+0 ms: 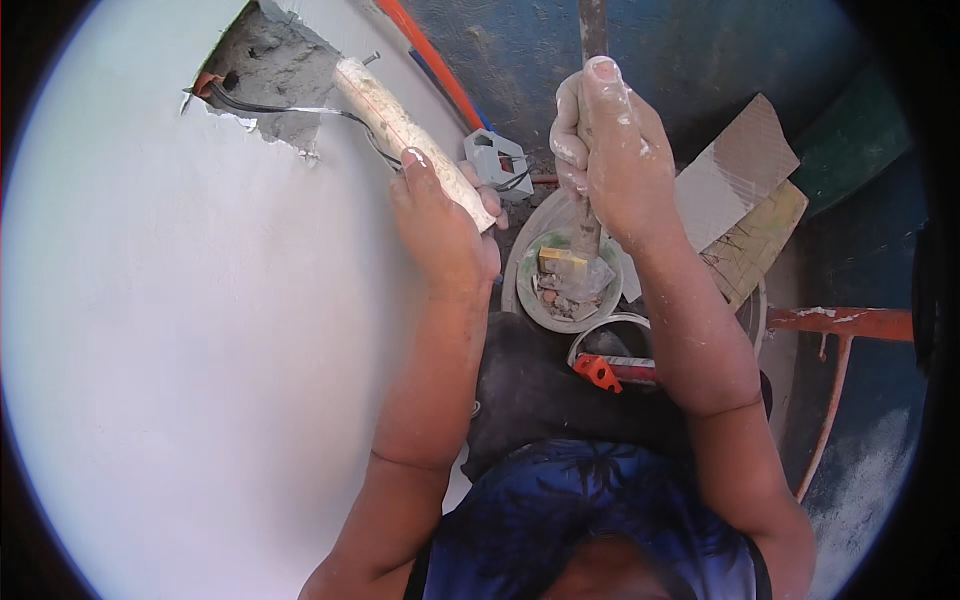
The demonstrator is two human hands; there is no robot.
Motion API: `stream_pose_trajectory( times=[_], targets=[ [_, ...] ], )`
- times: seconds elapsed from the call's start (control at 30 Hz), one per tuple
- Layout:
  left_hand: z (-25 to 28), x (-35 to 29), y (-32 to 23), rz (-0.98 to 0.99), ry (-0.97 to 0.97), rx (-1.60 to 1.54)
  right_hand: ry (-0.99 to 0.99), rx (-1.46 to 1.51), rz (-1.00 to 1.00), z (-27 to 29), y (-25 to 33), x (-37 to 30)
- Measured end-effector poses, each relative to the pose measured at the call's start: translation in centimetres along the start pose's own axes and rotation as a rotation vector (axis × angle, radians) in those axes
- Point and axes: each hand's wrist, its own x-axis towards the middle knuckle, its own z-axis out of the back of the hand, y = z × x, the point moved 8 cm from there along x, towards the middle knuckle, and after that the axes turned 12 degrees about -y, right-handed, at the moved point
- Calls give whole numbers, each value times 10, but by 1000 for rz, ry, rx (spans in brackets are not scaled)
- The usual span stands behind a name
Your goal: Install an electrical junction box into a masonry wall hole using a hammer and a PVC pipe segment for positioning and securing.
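My left hand is closed round the lower end of a pale, rough-faced batten with a thin red line along it. The batten slants up to the left, and a nail sticks out near its top end. My right hand, dusted white, is wrapped round a grey rod-like handle, held upright to the right of the batten. The handle's upper end runs out of view. Beside the batten's top, a broken hole opens in the white wall, with black cables coming out of it.
A pale electrical box with wires is right of the batten. Below my right hand stands a round tub of rubble. Near my lap is a bucket with an orange-ended tool. Boards lean at right, near a rusty pipe.
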Motion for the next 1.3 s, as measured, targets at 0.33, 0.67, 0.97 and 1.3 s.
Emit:
stream_pose_trajectory(
  times=[0.33,0.67,0.97,1.3],
  targets=[
    [14,8,-38,24,3,-35,140,101,-92,-3,-23,-19],
    [-4,5,-53,98,-70,-202,82,140,-213,-20,-29,-7],
    [1,8,-49,108,-88,-195,110,-178,45,-82,-62,42],
    [0,13,-49,103,-3,-221,238,-340,97,-90,-70,46]
  ],
)
